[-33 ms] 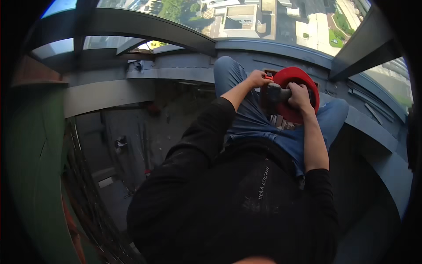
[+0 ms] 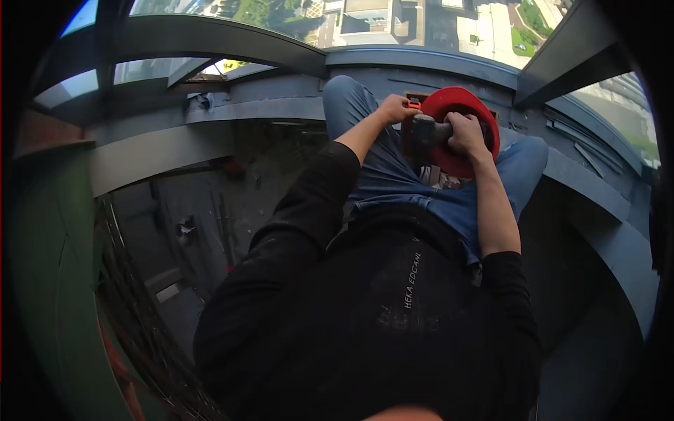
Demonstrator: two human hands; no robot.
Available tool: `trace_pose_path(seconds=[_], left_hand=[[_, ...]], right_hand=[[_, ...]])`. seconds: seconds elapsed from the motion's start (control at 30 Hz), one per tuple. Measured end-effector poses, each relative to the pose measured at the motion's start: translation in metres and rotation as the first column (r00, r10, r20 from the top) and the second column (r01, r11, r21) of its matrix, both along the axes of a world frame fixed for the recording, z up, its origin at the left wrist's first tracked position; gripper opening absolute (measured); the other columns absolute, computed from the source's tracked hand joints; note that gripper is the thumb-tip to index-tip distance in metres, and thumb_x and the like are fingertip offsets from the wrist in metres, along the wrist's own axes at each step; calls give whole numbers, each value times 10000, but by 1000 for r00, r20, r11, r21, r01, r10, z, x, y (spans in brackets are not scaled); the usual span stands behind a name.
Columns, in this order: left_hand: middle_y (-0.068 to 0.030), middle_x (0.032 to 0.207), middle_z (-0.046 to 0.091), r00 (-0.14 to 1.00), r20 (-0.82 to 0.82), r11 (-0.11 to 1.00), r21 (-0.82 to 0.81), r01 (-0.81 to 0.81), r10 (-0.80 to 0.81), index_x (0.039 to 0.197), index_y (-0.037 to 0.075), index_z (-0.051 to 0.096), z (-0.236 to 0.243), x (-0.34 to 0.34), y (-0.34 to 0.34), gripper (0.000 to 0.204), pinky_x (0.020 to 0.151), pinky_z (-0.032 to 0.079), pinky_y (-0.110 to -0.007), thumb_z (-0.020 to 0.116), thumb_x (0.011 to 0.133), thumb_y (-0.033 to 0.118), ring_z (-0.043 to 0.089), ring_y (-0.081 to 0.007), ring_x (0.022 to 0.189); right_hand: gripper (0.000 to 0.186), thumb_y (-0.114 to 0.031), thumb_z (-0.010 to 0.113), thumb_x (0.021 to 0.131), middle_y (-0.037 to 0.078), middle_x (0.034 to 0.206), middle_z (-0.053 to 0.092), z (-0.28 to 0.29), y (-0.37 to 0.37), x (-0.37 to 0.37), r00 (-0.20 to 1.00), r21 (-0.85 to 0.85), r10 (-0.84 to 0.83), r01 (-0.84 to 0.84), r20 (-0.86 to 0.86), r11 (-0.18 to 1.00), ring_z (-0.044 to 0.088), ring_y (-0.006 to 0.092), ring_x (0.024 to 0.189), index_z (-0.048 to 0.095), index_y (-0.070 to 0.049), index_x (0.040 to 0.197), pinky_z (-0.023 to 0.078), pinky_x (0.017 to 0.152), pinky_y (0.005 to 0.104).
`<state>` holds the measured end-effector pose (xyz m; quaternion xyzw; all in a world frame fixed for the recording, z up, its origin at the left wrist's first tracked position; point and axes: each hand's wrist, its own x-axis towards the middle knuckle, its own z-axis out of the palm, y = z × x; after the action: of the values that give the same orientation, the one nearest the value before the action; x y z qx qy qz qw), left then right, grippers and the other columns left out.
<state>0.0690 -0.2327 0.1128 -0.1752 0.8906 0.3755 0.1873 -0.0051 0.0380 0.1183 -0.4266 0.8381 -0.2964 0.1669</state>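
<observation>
My right hand [image 2: 465, 133] is closed around the narrow part of a dark grey tool [image 2: 424, 131] with a blocky end pointing left. That tool lies across a red, round, hollow thing [image 2: 486, 116], bucket-like or hat-like, between my bent knees. At its left rim, my left hand [image 2: 395, 109] pinches a small orange-red piece with a dark middle [image 2: 414, 103]. The fingertips of the right hand and the inside of the red thing are partly hidden. Some pale crumpled material [image 2: 439, 177] shows under it, by my jeans.
I sit on a blue-grey metal ledge [image 2: 274, 109] beside framed glass, with buildings [image 2: 372, 28] far below outside. Left of me is a dark, lower floor [image 2: 182, 210] with scattered debris. A green panel [image 2: 49, 245] and rods [image 2: 133, 309] stand farther left. Metal strips [image 2: 586, 151] lie on the right ledge.
The whole scene has shifted slightly left and up in the picture. Both hands keep the same grip, and the grey tool stays across the red thing.
</observation>
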Motion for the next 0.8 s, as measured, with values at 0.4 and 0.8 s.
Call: trace_pose_path(seconds=[0.4, 0.8], left_hand=[[-99, 835, 702, 999, 12, 988, 148, -38, 36, 1012, -40, 734, 8, 2, 13, 414, 670, 492, -316, 762, 878, 350, 569, -218, 669], [-76, 845, 663, 961, 250, 987, 133, 85, -116, 1004, 9, 715, 24, -31, 1, 309, 612, 462, -274, 742, 913, 303, 533, -155, 659]], right_hand=[[233, -66, 587, 750, 105, 997, 726, -5, 18, 9, 995, 76, -101, 99, 22, 992, 650, 330, 915, 657, -83, 972, 429, 1009, 391], [247, -52, 586, 741, 101, 988, 731, 11, 14, 6, 993, 105, -90, 82, 78, 991, 653, 332, 901, 658, -80, 975, 437, 1001, 391]])
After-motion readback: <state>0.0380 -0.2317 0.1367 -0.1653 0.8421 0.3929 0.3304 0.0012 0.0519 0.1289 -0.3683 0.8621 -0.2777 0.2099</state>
